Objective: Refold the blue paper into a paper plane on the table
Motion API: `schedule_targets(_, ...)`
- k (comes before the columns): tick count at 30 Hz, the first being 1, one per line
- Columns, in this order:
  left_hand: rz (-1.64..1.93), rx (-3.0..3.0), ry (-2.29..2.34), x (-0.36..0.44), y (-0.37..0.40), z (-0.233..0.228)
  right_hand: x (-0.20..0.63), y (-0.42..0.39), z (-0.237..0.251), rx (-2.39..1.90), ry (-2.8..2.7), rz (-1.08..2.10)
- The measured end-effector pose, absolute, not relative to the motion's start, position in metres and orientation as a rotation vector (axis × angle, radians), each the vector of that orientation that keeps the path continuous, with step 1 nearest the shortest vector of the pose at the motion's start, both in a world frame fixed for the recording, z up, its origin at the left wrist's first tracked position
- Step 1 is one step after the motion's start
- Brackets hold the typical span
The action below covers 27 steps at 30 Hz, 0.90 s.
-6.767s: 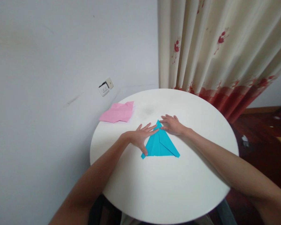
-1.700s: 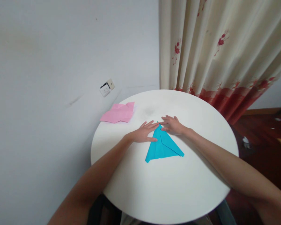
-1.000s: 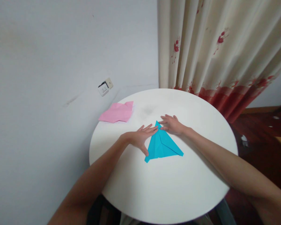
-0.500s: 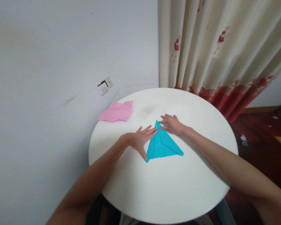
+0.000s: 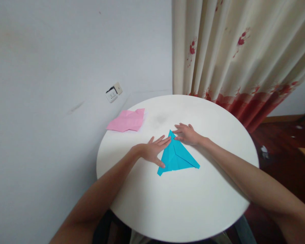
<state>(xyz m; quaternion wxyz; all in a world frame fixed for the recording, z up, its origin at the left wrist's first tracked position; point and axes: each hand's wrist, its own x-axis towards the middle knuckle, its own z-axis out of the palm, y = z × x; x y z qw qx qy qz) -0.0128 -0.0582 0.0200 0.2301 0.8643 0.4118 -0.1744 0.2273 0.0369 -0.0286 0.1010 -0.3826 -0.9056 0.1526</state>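
A folded sheet of blue paper [image 5: 176,159] lies flat on the white table, shaped like a triangle with its narrow tip pointing away from me. My left hand [image 5: 154,151] rests along its left edge, fingers spread, with the fingertips near the tip and the thumb on the lower left part. At the upper right edge, my right hand [image 5: 186,133] lies with its fingers apart, fingertips touching the paper close to the tip. Crease lines and a folded flap show on the paper's right half. Neither hand grips it.
Creased pink paper [image 5: 127,121] lies at the far left of the round white table [image 5: 183,206]. A wall with a socket [image 5: 112,95] stands along the left side. Behind the table, to the right, hangs a cream and red curtain [image 5: 218,51].
My left thumb has moved from the blue paper's lower left corner up and inward onto the paper, uncovering that corner. My right hand has stayed nearly still.
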Motion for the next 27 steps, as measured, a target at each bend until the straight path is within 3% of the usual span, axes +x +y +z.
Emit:
schedule_targets(14,-0.088,2.445,1.465,-0.003,-0.041,-0.013,0.227,0.032,-0.023,-1.110,-2.672,0.448)
schedule_targets(27,-0.240,2.476,1.311,-0.014,-0.039,-0.004,0.228,0.035,-0.027,-1.100,-2.671,0.440)
